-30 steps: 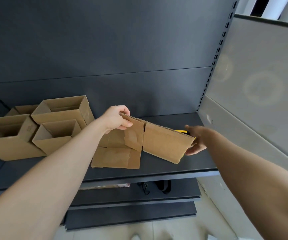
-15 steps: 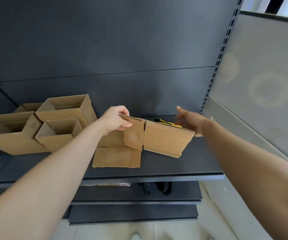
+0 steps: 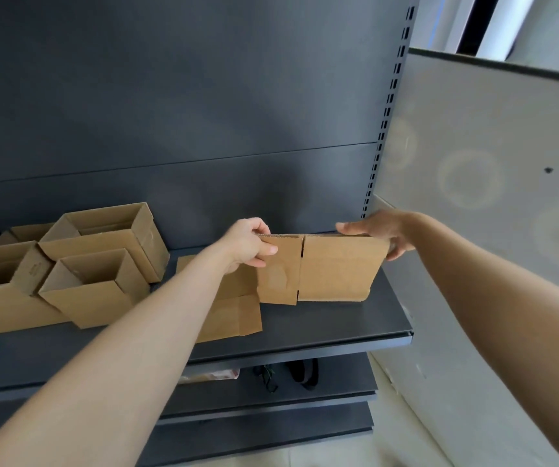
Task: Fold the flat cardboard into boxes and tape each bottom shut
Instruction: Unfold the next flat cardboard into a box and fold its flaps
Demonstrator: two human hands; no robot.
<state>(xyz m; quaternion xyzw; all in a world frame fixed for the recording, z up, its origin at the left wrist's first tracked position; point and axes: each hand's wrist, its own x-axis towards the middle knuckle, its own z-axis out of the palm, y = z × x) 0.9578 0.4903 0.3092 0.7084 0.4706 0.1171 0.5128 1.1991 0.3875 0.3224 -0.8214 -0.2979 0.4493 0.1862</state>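
Note:
I hold a flat brown cardboard blank (image 3: 335, 267) upright over the dark shelf (image 3: 338, 325), its lower edge close to the shelf surface. My left hand (image 3: 249, 244) pinches its top left edge between thumb and fingers. At the top right corner, my right hand (image 3: 377, 230) lies over the top edge and wraps round the corner. Another flat blank (image 3: 234, 318) lies on the shelf below my left forearm. Several folded open boxes (image 3: 103, 251) stand at the left of the shelf.
The dark back panel and a slotted upright (image 3: 377, 156) close off the shelf behind and on the right. A grey wall panel (image 3: 490, 170) stands further right. Lower shelves (image 3: 271, 396) hold a dark strap-like item (image 3: 301, 372).
My right hand rose from the cardboard's right end and came over its top right corner. The cardboard turned from tilted to upright and level. The yellow item behind it is out of sight now.

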